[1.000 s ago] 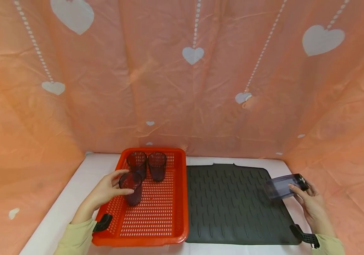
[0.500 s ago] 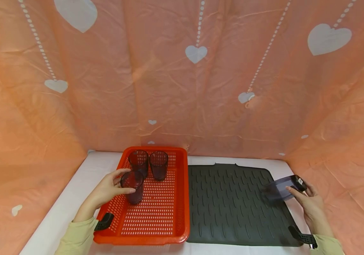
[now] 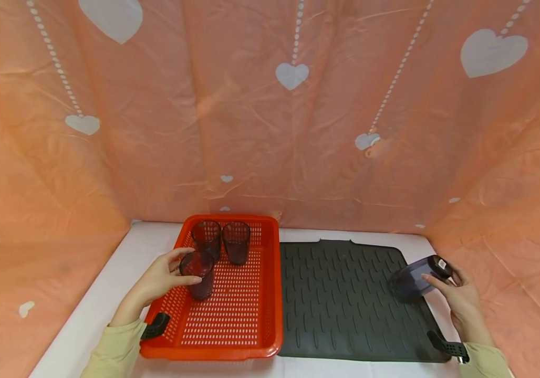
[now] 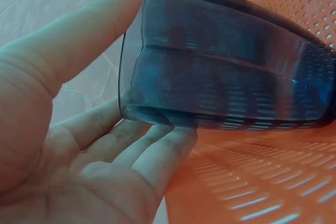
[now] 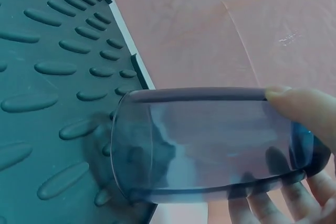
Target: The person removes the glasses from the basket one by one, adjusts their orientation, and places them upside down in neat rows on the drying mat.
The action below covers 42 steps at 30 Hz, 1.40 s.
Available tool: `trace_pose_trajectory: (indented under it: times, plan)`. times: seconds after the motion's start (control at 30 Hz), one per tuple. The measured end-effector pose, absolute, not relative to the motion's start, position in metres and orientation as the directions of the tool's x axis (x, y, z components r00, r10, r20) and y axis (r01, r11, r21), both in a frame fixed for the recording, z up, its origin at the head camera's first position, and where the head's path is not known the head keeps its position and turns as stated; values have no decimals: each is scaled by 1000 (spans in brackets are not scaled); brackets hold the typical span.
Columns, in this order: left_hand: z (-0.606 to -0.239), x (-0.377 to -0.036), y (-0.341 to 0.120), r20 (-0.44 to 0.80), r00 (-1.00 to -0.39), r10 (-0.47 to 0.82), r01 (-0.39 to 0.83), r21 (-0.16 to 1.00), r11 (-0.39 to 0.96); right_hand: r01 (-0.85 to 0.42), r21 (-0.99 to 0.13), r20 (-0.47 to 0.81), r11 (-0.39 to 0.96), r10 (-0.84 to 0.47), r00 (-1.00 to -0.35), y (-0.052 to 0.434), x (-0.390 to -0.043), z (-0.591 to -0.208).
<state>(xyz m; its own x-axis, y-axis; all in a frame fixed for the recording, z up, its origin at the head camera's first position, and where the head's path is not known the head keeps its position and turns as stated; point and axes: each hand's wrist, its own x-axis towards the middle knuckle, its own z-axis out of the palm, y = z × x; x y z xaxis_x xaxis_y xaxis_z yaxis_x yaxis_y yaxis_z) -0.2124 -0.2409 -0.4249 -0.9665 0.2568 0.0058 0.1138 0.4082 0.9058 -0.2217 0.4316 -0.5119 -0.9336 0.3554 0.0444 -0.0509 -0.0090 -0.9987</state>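
My left hand (image 3: 156,281) holds a dark tinted drinking glass (image 3: 202,289) near its rim, thumb on one side and fingers on the other. That glass is in the red perforated basket (image 3: 277,310), in front of two similar glasses, a left one (image 3: 206,233) and a right one (image 3: 237,247). Over the right edge of the dark ribbed mat (image 3: 341,304), my right hand (image 3: 464,299) grips another tinted glass (image 5: 210,140) near its base. This glass lies tilted, its mouth pointing left and down towards the mat. In the left wrist view, the held glass (image 4: 226,66) shows its open rim beside the palm.
Basket and mat lie side by side on a white table (image 3: 133,252). An orange sheet with white hearts (image 3: 251,131) hangs behind and at both sides. Each wrist wears a black strap, such as the left strap (image 3: 156,325).
The glass in my right hand has tipped further, its base rising and its mouth turning down towards the mat. My left hand keeps the same hold. The head view has shifted slightly.
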Motion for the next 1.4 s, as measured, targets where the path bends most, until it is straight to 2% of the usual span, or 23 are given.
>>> trace_pose_trajectory:
  times: [0.17, 0.37, 0.73, 1.1, 1.4]
  plan:
    - [-425, -212, -241, 12, -968, 251, 120, 900, 419, -44, -998, 56, 44, 346, -937, 405, -209, -483]
    - [-425, -212, -240, 13, -968, 252, 121, 901, 417, -126, -991, 136, 53, 307, -942, 399, -208, -481]
    - [-425, -212, -240, 9, -969, 248, 112, 908, 405, -145, -988, 154, 50, 288, -945, 387, -210, -469]
    - [-425, -211, -239, 13, -971, 240, 114, 904, 412, -55, -987, 97, 148, 296, -950, 386, -213, -468]
    - [-426, -212, -240, 7, -971, 238, 108, 904, 413, -37, -975, 93, 217, 253, -963, 386, -215, -471]
